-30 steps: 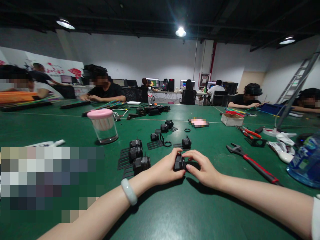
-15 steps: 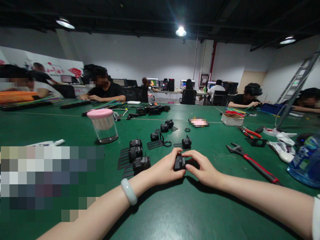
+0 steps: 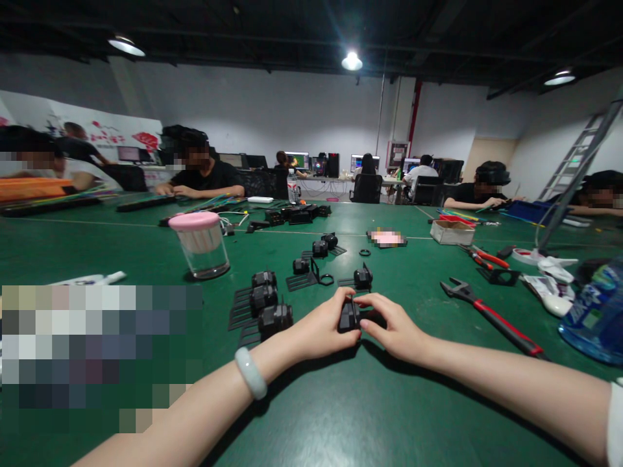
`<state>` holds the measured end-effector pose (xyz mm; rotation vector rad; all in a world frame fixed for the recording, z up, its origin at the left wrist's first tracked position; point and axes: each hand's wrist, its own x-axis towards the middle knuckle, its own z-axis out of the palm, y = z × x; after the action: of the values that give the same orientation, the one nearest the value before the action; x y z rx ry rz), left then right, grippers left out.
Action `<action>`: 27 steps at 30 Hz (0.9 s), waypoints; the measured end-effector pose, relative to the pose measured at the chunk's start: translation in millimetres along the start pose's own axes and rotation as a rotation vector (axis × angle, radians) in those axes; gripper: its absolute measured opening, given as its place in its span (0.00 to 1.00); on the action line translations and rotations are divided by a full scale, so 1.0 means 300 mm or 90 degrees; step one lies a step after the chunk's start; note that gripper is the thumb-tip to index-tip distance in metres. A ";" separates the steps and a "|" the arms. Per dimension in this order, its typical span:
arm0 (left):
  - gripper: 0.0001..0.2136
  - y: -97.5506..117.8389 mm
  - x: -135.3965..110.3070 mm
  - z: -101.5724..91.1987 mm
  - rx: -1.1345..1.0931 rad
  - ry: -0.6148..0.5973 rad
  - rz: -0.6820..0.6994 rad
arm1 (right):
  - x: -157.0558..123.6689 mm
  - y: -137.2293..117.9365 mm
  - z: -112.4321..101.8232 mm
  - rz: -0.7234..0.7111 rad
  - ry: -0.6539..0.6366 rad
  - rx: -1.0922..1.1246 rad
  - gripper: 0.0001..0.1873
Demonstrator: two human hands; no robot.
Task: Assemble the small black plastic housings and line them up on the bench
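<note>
The thumb and fingers of the left hand (image 3: 318, 329) pinch a black part (image 3: 348, 316) just below the middle of the frame, hiding much of its left side. The right hand (image 3: 396, 331) curves in from the right, its thumb and index fingertips a little apart at the part's right end; whether they pinch it, I cannot tell. Its remaining fingers are largely out of sight. A pale bracelet (image 3: 251, 373) rings the left wrist; that forearm runs off the bottom edge, the other into a white sleeve (image 3: 615, 425) cut off at the right.

Left of the hands, black assemblies (image 3: 264, 297) sit close together, the nearest partly behind the left wrist. A coarse pixel patch (image 3: 97, 350) covers the lower left, so what lies beneath is unreadable. The adjustable wrench (image 3: 506, 327) leads toward the right forearm; a blue bottle (image 3: 596, 318) is cropped by the right edge.

The table (image 3: 311, 415) is green and faintly glossy, crossed by a pale seam beyond the cup (image 3: 197, 243) with a pink lid. Farther up, people sit before a pale wall (image 3: 292, 110), small and dim; lamps (image 3: 352, 61) glow beneath a dark ceiling (image 3: 243, 26) whose details sink into shadow.
</note>
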<state>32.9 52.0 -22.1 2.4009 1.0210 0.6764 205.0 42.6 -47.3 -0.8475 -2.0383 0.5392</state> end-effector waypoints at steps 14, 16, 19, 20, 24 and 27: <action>0.24 0.002 0.001 -0.001 -0.005 -0.002 -0.002 | -0.001 0.006 0.000 0.018 -0.004 -0.011 0.19; 0.24 0.002 0.001 -0.001 -0.003 -0.003 -0.006 | 0.000 0.008 0.000 0.017 -0.005 -0.010 0.19; 0.24 0.003 0.001 -0.001 -0.003 -0.002 -0.009 | 0.001 0.008 0.000 0.017 -0.007 -0.010 0.19; 0.24 0.004 0.000 -0.001 -0.004 -0.001 -0.008 | 0.001 0.008 0.000 0.018 -0.007 -0.011 0.19; 0.24 0.005 0.001 -0.002 -0.004 0.002 -0.003 | 0.000 0.004 -0.001 0.019 -0.007 -0.011 0.19; 0.24 0.003 0.002 -0.002 -0.003 -0.001 -0.003 | 0.000 0.000 -0.002 0.018 -0.008 -0.012 0.19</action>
<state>33.3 51.9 -20.8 2.3938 1.0220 0.6752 205.4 42.5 -47.0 -0.8869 -2.0484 0.5430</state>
